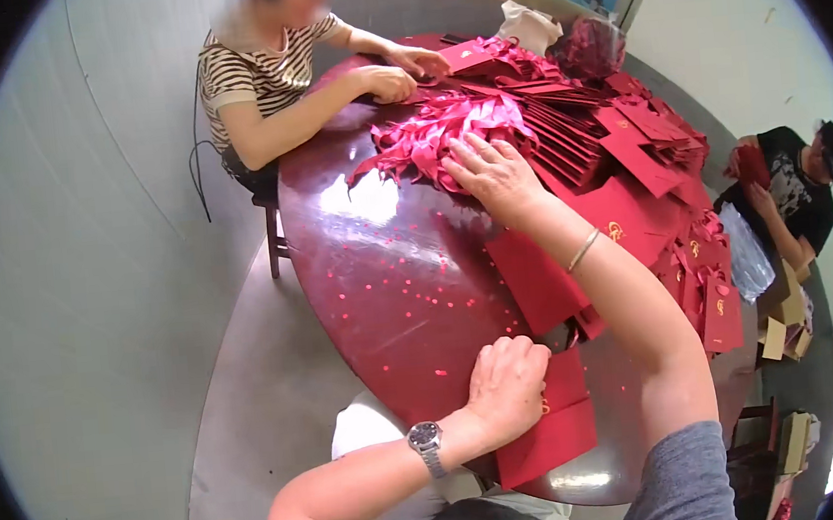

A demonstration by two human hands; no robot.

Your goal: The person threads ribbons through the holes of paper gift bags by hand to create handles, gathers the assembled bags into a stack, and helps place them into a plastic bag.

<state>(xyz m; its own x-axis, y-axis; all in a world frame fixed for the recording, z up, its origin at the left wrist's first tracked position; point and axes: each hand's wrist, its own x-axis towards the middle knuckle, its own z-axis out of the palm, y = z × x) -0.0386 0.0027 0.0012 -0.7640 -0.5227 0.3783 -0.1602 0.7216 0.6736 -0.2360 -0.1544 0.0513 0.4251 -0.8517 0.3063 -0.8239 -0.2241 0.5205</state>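
A flat red paper gift bag with a small gold print lies at the near table edge. My left hand, with a watch on its wrist, is closed at the bag's upper left part, fingers curled under and partly hidden. Farther out, my right hand reaches to a heap of shiny red ribbons. Its fingers are stretched out and resting on the ribbons' near side. Below the right forearm are more red bags, overlapping. A small dark object shows between the bags; its kind is unclear.
Small red paper dots are scattered over the round dark red table. Rows of red bags fill its far right. Across the table, a person in a striped top handles red pieces. Another person sits at right, near cardboard boxes.
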